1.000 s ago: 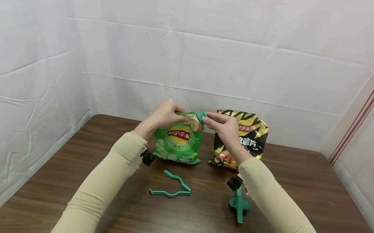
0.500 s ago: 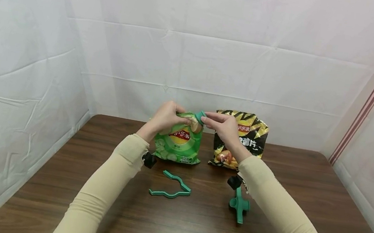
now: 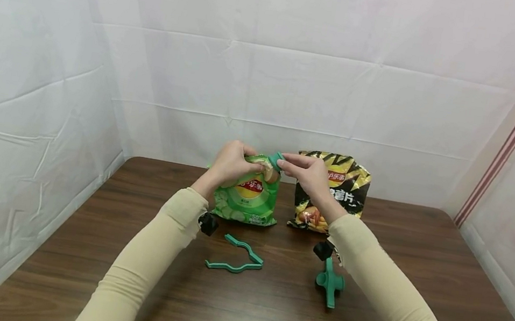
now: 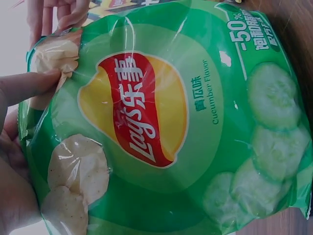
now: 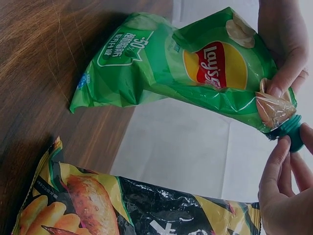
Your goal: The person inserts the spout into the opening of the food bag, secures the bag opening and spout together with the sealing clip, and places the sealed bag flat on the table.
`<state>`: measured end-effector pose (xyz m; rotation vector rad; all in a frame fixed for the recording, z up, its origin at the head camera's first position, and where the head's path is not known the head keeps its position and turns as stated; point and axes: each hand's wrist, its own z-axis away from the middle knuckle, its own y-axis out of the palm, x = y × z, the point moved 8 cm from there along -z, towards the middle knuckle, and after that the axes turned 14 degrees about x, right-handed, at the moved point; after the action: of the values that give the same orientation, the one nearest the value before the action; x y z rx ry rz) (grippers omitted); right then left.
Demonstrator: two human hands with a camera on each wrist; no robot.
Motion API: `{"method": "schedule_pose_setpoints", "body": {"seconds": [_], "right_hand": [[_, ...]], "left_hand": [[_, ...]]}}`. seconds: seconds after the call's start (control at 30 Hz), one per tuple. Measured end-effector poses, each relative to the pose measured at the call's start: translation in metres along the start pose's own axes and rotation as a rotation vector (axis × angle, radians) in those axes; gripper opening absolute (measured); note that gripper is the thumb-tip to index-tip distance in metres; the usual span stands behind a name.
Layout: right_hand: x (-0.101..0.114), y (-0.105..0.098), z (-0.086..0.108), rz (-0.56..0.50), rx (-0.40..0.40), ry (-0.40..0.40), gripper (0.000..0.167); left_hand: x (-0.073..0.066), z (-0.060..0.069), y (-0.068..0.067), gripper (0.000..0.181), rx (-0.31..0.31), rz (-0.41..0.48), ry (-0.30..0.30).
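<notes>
A green chip bag [image 3: 246,197] stands upright at the table's back. My left hand [image 3: 231,163] pinches its top edge, the thumb on the front face, as the left wrist view shows beside the printed logo [image 4: 134,110]. At the bag's upper right corner is a green round spout cap [image 3: 276,161]. My right hand [image 3: 310,177] holds this cap between thumb and fingers; in the right wrist view the cap [image 5: 292,132] sits against the gathered corner of the bag. How the cap is fixed to the bag is hidden.
A black and yellow chip bag [image 3: 354,195] stands behind my right hand. On the brown table [image 3: 227,314] lie a bent green clip strip [image 3: 234,269] and a green cross-shaped piece [image 3: 330,283], close to my right sleeve. White cloth [image 3: 296,89] hangs behind.
My left hand and forearm have shifted slightly to the right along the green bag's top, covering part of its logo. The right hand has barely moved, still at the cap.
</notes>
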<state>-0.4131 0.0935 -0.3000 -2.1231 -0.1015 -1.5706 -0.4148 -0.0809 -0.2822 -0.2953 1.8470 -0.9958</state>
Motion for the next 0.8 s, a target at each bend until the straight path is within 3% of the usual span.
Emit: {"method": "schedule_pose_setpoints", "body": {"seconds": [0.47, 0.8], "right_hand": [[0.001, 0.002, 0.008, 0.009, -0.008, -0.017, 0.039], [-0.008, 0.001, 0.028, -0.009, -0.075, 0.087, 0.043]], "left_hand": [[0.001, 0.004, 0.001, 0.031, -0.012, 0.039, -0.022], [0.001, 0.005, -0.001, 0.035, -0.033, 0.021, -0.011]]}}
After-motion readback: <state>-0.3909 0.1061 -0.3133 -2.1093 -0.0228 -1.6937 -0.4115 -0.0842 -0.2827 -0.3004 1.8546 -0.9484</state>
